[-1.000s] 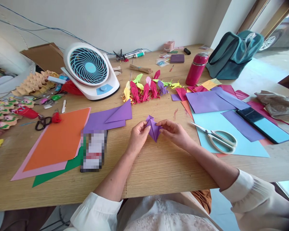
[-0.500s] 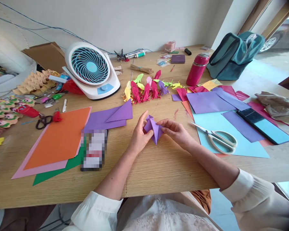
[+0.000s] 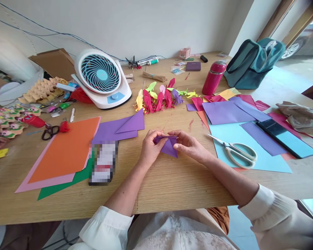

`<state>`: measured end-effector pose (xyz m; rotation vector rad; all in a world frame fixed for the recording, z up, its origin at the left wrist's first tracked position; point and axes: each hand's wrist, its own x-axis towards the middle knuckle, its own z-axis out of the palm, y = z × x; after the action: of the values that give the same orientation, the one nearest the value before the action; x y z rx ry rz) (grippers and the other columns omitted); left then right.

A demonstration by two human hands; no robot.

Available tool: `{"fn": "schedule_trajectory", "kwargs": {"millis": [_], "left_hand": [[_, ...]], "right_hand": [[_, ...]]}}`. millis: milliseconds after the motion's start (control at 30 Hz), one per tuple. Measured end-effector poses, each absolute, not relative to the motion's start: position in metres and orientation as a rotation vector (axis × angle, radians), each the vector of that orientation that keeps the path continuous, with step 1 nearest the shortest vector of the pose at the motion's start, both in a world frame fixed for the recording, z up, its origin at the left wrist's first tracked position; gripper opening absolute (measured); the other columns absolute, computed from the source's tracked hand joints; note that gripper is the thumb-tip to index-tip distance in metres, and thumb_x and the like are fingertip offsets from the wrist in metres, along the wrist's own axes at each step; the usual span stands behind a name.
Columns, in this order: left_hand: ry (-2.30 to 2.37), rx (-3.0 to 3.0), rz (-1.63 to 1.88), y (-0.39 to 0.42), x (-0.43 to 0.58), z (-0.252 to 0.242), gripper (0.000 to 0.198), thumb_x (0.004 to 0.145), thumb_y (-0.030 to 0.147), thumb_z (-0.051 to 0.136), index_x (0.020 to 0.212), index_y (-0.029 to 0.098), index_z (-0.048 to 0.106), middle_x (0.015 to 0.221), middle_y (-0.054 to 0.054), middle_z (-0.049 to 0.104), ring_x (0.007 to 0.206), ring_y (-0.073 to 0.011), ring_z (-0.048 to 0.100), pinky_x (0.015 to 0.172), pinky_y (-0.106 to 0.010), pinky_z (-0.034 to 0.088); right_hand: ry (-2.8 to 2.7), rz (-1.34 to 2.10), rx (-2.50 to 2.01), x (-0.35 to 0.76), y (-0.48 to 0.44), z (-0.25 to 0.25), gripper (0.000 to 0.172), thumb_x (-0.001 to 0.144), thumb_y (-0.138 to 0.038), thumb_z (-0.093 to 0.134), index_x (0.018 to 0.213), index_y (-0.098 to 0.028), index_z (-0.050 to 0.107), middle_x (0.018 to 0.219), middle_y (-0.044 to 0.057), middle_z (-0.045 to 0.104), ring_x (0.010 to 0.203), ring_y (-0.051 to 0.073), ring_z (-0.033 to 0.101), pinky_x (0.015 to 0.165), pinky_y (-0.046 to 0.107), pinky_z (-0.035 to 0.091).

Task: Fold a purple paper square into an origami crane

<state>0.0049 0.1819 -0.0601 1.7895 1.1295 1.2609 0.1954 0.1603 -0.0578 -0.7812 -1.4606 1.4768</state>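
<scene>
Above the middle of the table, a small folded piece of purple paper (image 3: 170,148) is held between my two hands. My left hand (image 3: 153,146) pinches its left side, thumb laid over the front. My right hand (image 3: 189,146) grips the upper right edge between thumb and fingers, which hide part of the folds. Behind the hands lies a cluster of folded paper figures (image 3: 159,99) in red, yellow, green and purple. Purple sheets (image 3: 112,130) rest to the left of my left hand. White-handled scissors (image 3: 236,151) lie to the right on light blue paper (image 3: 224,135).
A white fan (image 3: 101,78) stands at the back left. Orange paper (image 3: 67,149) and a blurred phone (image 3: 103,163) lie left. At right are a red flask (image 3: 214,77), a teal bag (image 3: 253,66), a dark phone (image 3: 287,137). Another person's hand shows at the far left edge.
The purple paper has turned in my hands: its pointed, diamond-like form now shows as a flatter face with a corner down to the right. My left fingers have closed over its top edge.
</scene>
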Motion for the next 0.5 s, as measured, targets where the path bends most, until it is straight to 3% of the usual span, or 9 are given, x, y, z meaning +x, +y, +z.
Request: {"fn": "schedule_trajectory", "kwargs": {"millis": [67,267,500], "left_hand": [[1.184,1.784,1.290,0.180,0.006,-0.061,0.008,0.086,0.026,0.070,0.082,0.019,0.068,0.093,-0.004,0.065,0.094,-0.0181,0.062,0.089,-0.030,0.046],[1.272,1.711,1.206,0.175,0.013,-0.064,0.014,0.087,0.030,0.066,0.080,0.018,0.064,0.077,-0.001,0.066,0.073,-0.0143,0.059,0.072,-0.025,0.045],[1.222,1.733,1.202,0.176,0.012,-0.060,0.009,0.087,0.027,0.064,0.086,0.019,0.067,0.083,-0.003,0.068,0.078,-0.0160,0.061,0.072,-0.025,0.046]], "right_hand": [[-1.444,1.526,-0.781,0.192,0.162,-0.065,0.056,0.079,-0.050,0.078,0.124,-0.025,0.054,0.113,0.006,0.065,0.096,0.019,0.065,0.079,0.031,0.054],[-1.361,1.452,-0.887,0.184,0.167,-0.079,0.043,0.076,-0.046,0.079,0.104,-0.023,0.056,0.099,0.003,0.066,0.087,0.016,0.064,0.077,0.030,0.053],[-1.520,1.239,-1.048,0.185,0.160,-0.070,0.022,0.081,-0.029,0.067,0.100,-0.022,0.058,0.085,0.000,0.064,0.076,0.015,0.058,0.068,0.028,0.047]]}}
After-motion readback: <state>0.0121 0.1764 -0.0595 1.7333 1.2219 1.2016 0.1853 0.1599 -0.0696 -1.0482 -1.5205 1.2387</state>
